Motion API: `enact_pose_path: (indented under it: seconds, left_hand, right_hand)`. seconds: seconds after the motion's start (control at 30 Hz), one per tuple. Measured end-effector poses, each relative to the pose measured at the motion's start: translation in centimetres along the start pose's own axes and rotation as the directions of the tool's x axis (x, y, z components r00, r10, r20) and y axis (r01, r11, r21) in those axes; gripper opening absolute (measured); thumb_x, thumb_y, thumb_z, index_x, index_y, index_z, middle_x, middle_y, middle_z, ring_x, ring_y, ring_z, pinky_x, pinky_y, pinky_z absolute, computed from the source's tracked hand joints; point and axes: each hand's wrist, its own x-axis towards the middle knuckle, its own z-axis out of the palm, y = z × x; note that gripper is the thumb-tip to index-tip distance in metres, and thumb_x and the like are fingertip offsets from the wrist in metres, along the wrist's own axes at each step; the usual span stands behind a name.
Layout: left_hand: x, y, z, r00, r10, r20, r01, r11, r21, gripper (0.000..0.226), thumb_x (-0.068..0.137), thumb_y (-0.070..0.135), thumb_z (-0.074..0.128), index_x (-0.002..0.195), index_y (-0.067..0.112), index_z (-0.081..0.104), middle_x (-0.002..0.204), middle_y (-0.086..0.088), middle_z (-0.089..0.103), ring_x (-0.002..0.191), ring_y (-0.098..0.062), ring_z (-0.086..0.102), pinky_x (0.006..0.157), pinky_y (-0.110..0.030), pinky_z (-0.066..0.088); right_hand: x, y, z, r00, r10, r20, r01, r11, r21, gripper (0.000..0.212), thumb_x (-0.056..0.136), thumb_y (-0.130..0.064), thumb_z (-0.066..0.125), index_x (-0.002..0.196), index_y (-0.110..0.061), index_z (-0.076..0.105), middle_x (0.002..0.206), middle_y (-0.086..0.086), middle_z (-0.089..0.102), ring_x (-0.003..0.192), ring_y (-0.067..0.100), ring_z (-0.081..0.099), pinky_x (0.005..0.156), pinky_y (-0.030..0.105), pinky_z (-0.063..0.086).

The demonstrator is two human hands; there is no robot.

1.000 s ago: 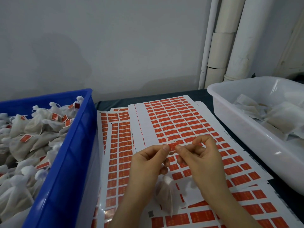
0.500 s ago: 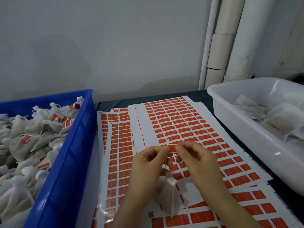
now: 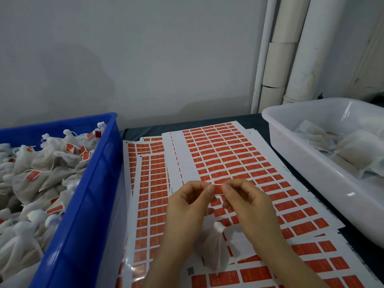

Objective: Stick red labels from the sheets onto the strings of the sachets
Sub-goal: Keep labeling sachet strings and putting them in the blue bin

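Both hands meet above the label sheets [image 3: 218, 154]. My left hand [image 3: 187, 206] and my right hand [image 3: 247, 202] pinch a small red label [image 3: 217, 188] between their fingertips, one at each end. A white mesh sachet [image 3: 214, 244] hangs below the hands by its thin string, its knotted top just under my right hand. The string's upper end is hidden between the fingers. Sheets of red labels cover the dark table in overlapping layers.
A blue crate [image 3: 83, 215] at the left is full of white sachets with red labels on their strings. A white plastic tub [image 3: 307, 171] at the right holds several sachets. White pipes [image 3: 291, 50] run up the wall behind it.
The hands have stayed in place, working the label between the fingertips. My right hand's raised fingers have folded down toward the label. The sachet hangs a little lower.
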Motion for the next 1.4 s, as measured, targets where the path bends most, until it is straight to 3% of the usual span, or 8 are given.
enact_pose_path:
  seconds: [0.4, 0.67, 0.77, 0.9, 1.0, 1.2, 1.33, 1.4]
  left_hand:
    - [-0.6, 0.0, 0.6, 0.982, 0.184, -0.041, -0.173, 0.965, 0.197, 0.017, 0.085, 0.023, 0.064, 0.074, 0.035, 0.066, 0.077, 0.025, 0.068, 0.078, 0.005, 0.064, 0.058, -0.001, 0.045]
    - [-0.4, 0.1, 0.4, 0.978, 0.181, -0.105, -0.159, 0.969, 0.192, 0.017, 0.085, 0.021, 0.064, 0.073, 0.033, 0.064, 0.074, 0.028, 0.067, 0.077, 0.009, 0.063, 0.054, 0.000, 0.043]
    - [-0.4, 0.1, 0.4, 0.980, 0.166, -0.111, -0.148, 0.977, 0.153, 0.016, 0.085, 0.019, 0.064, 0.074, 0.031, 0.066, 0.074, 0.024, 0.068, 0.076, 0.006, 0.064, 0.055, -0.001, 0.044]
    - [-0.2, 0.1, 0.3, 0.985, 0.113, -0.130, -0.108, 0.993, 0.047, 0.020, 0.086, 0.015, 0.063, 0.070, 0.026, 0.068, 0.068, 0.014, 0.070, 0.070, 0.000, 0.066, 0.054, -0.004, 0.046]
    - [0.0, 0.2, 0.1, 0.992, 0.081, -0.095, -0.083, 0.996, -0.012, 0.022, 0.088, 0.017, 0.060, 0.069, 0.024, 0.071, 0.070, 0.007, 0.071, 0.070, -0.005, 0.067, 0.057, -0.010, 0.050]
    - [0.4, 0.1, -0.2, 0.999, -0.041, -0.033, 0.039, 0.998, -0.059, 0.046, 0.080, 0.054, 0.038, 0.074, 0.025, 0.073, 0.074, 0.004, 0.074, 0.074, -0.009, 0.069, 0.080, -0.028, 0.048]
    - [0.3, 0.1, -0.6, 0.995, -0.043, 0.095, 0.033, 0.995, 0.098, 0.049, 0.072, 0.064, 0.037, 0.072, 0.031, 0.073, 0.075, 0.014, 0.072, 0.074, -0.001, 0.067, 0.065, -0.013, 0.047]
    - [0.1, 0.0, -0.9, 0.967, -0.070, 0.244, 0.008, 0.969, 0.247, 0.042, 0.073, 0.067, 0.041, 0.074, 0.040, 0.073, 0.075, 0.017, 0.071, 0.067, -0.008, 0.065, 0.054, -0.010, 0.049]
  right_hand:
    - [-0.6, -0.3, 0.1, 0.993, -0.116, -0.033, 0.113, 0.991, -0.077, 0.007, 0.071, -0.045, 0.051, 0.075, -0.042, 0.055, 0.073, -0.048, 0.054, 0.081, -0.022, 0.054, 0.058, -0.004, 0.039]
    - [0.0, 0.0, 0.2, 0.999, 0.043, 0.023, -0.044, 0.997, 0.066, 0.023, 0.070, -0.052, 0.047, 0.079, -0.035, 0.058, 0.070, -0.036, 0.061, 0.073, -0.015, 0.058, 0.051, 0.000, 0.040]
    - [-0.2, 0.3, 0.4, 0.998, -0.001, 0.069, 0.000, 1.000, 0.027, 0.007, 0.081, -0.036, 0.057, 0.078, -0.031, 0.060, 0.073, -0.023, 0.066, 0.075, -0.006, 0.062, 0.057, 0.003, 0.045]
    - [-0.2, 0.5, 0.3, 0.997, -0.024, 0.073, 0.020, 0.999, 0.044, 0.011, 0.085, -0.023, 0.060, 0.075, -0.027, 0.061, 0.074, -0.019, 0.066, 0.073, -0.001, 0.063, 0.058, 0.005, 0.046]
    - [-0.1, 0.6, 0.3, 0.997, 0.005, 0.080, -0.013, 0.996, 0.092, 0.009, 0.086, -0.023, 0.059, 0.077, -0.026, 0.061, 0.072, -0.019, 0.067, 0.070, 0.001, 0.064, 0.057, 0.006, 0.046]
    - [0.5, 1.1, 0.1, 0.993, 0.116, 0.012, -0.116, 0.973, 0.202, 0.011, 0.086, -0.028, 0.057, 0.080, -0.023, 0.065, 0.067, -0.012, 0.068, 0.066, 0.005, 0.065, 0.055, 0.008, 0.048]
    - [0.9, 1.3, 0.0, 0.992, 0.124, -0.037, -0.113, 0.970, 0.215, 0.011, 0.086, -0.031, 0.057, 0.082, -0.024, 0.065, 0.069, -0.013, 0.068, 0.068, 0.004, 0.065, 0.054, 0.009, 0.048]
    - [1.1, 1.4, -0.2, 0.989, 0.138, -0.052, -0.122, 0.964, 0.236, 0.012, 0.086, -0.031, 0.057, 0.083, -0.024, 0.065, 0.070, -0.012, 0.068, 0.068, 0.006, 0.065, 0.055, 0.012, 0.050]
